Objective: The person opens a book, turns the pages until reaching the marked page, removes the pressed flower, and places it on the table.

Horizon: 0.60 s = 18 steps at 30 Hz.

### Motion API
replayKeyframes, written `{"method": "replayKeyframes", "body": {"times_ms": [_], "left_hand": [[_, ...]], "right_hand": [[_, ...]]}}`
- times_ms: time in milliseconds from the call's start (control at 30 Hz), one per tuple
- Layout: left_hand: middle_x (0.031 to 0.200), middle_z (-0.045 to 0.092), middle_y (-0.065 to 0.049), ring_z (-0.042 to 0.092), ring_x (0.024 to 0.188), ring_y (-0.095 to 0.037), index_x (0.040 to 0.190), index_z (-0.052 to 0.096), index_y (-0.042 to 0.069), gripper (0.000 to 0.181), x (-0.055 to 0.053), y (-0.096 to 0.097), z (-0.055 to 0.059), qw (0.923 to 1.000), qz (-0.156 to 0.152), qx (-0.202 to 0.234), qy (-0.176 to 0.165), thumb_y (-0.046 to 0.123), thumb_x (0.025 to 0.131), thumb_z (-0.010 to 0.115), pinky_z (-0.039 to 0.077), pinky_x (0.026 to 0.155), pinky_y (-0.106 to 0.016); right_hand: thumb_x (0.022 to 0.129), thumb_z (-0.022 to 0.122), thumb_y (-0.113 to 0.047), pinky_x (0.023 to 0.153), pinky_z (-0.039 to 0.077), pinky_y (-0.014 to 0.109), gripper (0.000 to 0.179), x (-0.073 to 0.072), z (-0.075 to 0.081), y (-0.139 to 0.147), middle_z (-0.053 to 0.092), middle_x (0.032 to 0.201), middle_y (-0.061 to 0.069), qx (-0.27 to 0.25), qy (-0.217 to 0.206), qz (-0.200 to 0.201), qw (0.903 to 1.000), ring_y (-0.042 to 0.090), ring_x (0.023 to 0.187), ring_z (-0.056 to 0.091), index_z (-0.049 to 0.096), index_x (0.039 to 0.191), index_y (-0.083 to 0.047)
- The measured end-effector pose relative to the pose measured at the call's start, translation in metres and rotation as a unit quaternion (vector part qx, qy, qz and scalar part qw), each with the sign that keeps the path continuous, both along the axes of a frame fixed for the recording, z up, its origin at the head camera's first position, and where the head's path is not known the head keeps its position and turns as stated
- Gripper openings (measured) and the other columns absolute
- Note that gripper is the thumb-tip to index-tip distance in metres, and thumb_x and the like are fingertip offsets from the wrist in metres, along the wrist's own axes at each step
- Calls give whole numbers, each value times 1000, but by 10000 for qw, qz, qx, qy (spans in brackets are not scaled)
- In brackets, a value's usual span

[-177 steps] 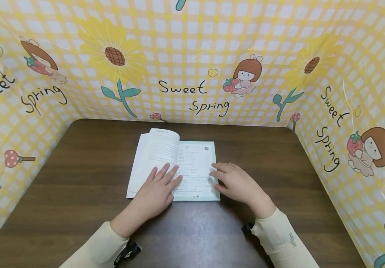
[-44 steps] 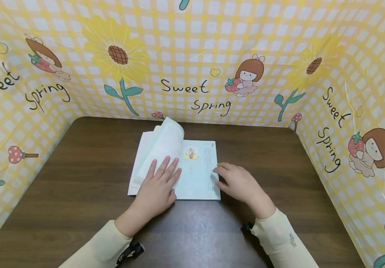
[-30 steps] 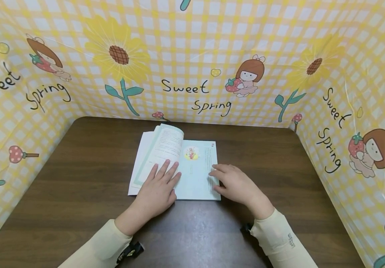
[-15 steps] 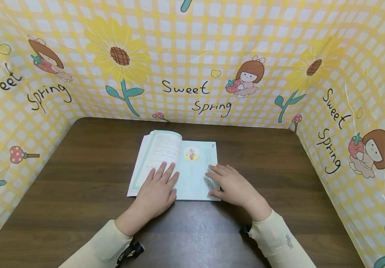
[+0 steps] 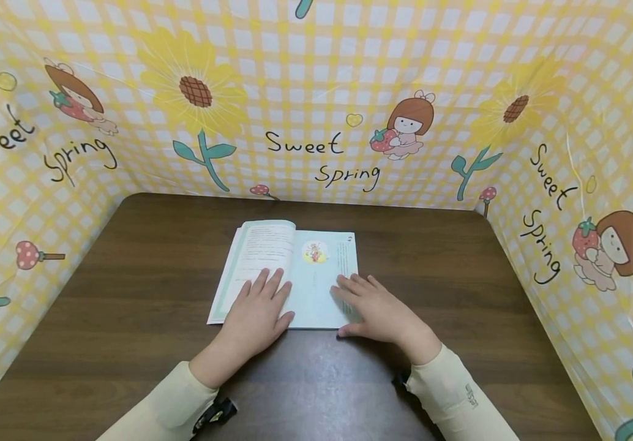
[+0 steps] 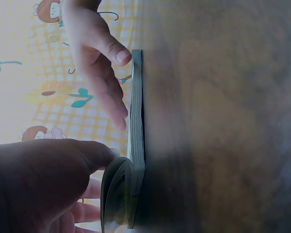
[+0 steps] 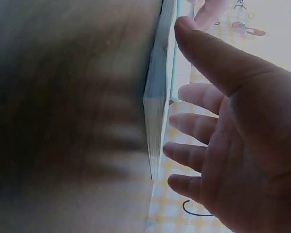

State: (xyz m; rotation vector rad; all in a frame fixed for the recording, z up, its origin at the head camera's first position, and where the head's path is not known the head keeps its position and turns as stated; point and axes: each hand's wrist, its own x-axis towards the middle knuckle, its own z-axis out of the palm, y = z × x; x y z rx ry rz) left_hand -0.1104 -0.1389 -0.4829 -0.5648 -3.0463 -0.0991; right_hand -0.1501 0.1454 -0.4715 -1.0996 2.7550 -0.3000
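An open book (image 5: 316, 282) lies on the table, its right page pale blue with a small round picture near the top. The left pages (image 5: 267, 242) carry printed text inside a green border and curve up near the spine. My left hand (image 5: 256, 315) rests on the lower part of these pages, fingers straight and spread, thumb by the spine. Over the right page's lower outer corner lies my right hand (image 5: 385, 312), fingers extended and apart. In the right wrist view the book's page block (image 7: 157, 111) stands beside those fingers; whether they touch the paper is hard to tell.
A dark brown wooden table (image 5: 129, 275) surrounds the book. Yellow checked cloth (image 5: 305, 79) with sunflowers and cartoon figures hangs along the back and both sides. A black strap (image 5: 214, 414) shows at the left sleeve.
A text page with a QR code has given way to the pale blue page on the right. The raised left pages have settled lower. My right hand has slid leftward over the page.
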Motion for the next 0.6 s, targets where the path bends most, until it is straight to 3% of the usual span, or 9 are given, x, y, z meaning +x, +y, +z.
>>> {"method": "replayKeyframes", "body": {"times_ms": [367,600], "left_hand": [[160,42,-18,37,148,-42,145,58,9,61,0,-1,-1,9998,-16,40,203,48,98,62,36,113,-64],[163,38,-13,27,155,-35,145,57,4,61,-1,0,-3,9993,-234,-19,302,44,98,63,21,121,-64]], "right_hand": [[89,73,-55,124,18,59,84,4,0,-1,32,167,9,171,-170,-5,9997,36,155,26,45,156,-14],[93,71,-51,124,19,59,77,3,0,-1,33,166,10,252,-58,71,9996,36,154,28,46,156,-15]]}}
